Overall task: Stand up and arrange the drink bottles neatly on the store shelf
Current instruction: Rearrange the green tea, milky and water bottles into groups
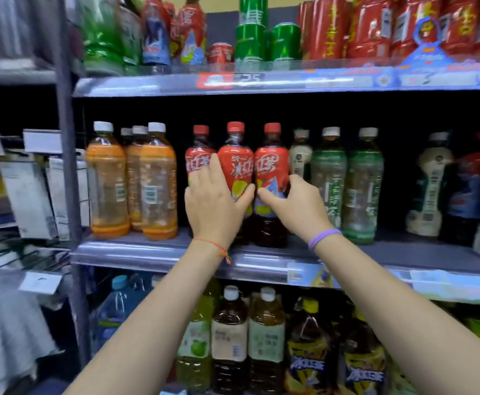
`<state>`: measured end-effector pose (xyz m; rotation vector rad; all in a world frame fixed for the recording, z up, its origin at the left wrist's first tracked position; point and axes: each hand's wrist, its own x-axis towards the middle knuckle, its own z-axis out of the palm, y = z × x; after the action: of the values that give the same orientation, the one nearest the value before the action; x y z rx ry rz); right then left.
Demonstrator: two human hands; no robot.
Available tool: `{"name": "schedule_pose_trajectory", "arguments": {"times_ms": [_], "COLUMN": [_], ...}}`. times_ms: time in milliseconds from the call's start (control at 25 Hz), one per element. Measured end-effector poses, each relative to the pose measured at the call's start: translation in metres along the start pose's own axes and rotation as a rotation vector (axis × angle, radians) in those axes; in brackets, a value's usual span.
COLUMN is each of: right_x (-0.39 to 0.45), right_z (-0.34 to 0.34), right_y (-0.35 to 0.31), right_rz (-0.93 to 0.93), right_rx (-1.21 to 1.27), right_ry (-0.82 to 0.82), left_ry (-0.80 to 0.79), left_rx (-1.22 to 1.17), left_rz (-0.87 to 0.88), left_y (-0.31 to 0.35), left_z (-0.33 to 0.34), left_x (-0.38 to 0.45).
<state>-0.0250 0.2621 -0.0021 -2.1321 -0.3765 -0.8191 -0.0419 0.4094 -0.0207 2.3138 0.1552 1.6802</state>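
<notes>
Three red-capped, red-labelled tea bottles (271,178) are standing upright mid-shelf (153,253), dark liquid showing below. Hands are hiding their lower labels; edges blurring. Left hand (214,208) grip is wrapping the middle bottle (235,163); right hand (297,205) is pinching the bottle at 3 o'clock.

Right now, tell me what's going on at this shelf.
A person is straightening red-capped iced tea bottles on the middle shelf. The left hand wraps the middle red bottle; the right hand grips the red bottle beside it. Both stand upright at the shelf's front edge, with a third red bottle slightly behind on the left. Orange drink bottles and green tea bottles flank them, also upright.
</notes>
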Motion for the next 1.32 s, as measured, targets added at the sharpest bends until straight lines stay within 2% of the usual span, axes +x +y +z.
{"name": "schedule_pose_trajectory", "arguments": {"times_ms": [80,240,400,480,600,720,800,880,920,1040,1080,1160,1240,1320], "right_x": [0.002,0.006,0.016,0.015,0.006,-0.006,-0.010,-0.010,-0.010,-0.013,-0.014,-0.007,0.006,0.015], "right_z": [0.006,0.022,0.045,0.053,0.038,-0.007,-0.042,-0.083,-0.101,-0.155,-0.165,-0.189,-0.214,-0.235], "right_y": [0.000,-0.004,0.000,0.000,-0.007,-0.012,0.000,0.028,0.046,0.113,0.131,0.161,0.177,0.184], "right_rz": [0.025,0.055,0.116,0.115,0.039,-0.122,-0.168,-0.138,-0.101,0.040,0.035,-0.100,-0.234,-0.251], "right_rx": [-0.053,-0.124,-0.175,-0.150,-0.027,-0.029,-0.040,-0.179,-0.331,-0.864,-1.014,-1.266,-1.320,-1.174], "right_ry": [-0.030,-0.132,-0.268,-0.286,-0.111,0.197,0.348,0.419,0.407,0.221,0.164,0.148,0.262,0.405], "left_ry": [0.042,-0.105,-0.135,-0.146,-0.044,0.166,0.165,0.064,-0.004,-0.127,-0.136,-0.147,-0.206,-0.346], "left_rx": [0.034,-0.133,-0.123,-0.112,-0.154,-0.388,-0.552,-0.591,-0.569,-0.462,-0.396,-0.316,-0.337,-0.454], "left_rz": [-0.009,-0.070,-0.043,-0.052,0.019,0.224,0.295,0.331,0.345,0.399,0.430,0.487,0.471,0.343], "left_y": [-0.010,-0.026,-0.034,-0.033,-0.017,0.021,0.058,0.103,0.122,0.187,0.200,0.227,0.250,0.277], "left_z": [0.008,0.021,0.028,0.027,0.018,0.004,-0.003,-0.003,0.001,0.028,0.038,0.059,0.074,0.081], "left_x": [0.002,-0.001,-0.004,-0.004,-0.010,-0.013,-0.016,-0.022,-0.026,-0.042,-0.046,-0.054,-0.061,-0.067]}}
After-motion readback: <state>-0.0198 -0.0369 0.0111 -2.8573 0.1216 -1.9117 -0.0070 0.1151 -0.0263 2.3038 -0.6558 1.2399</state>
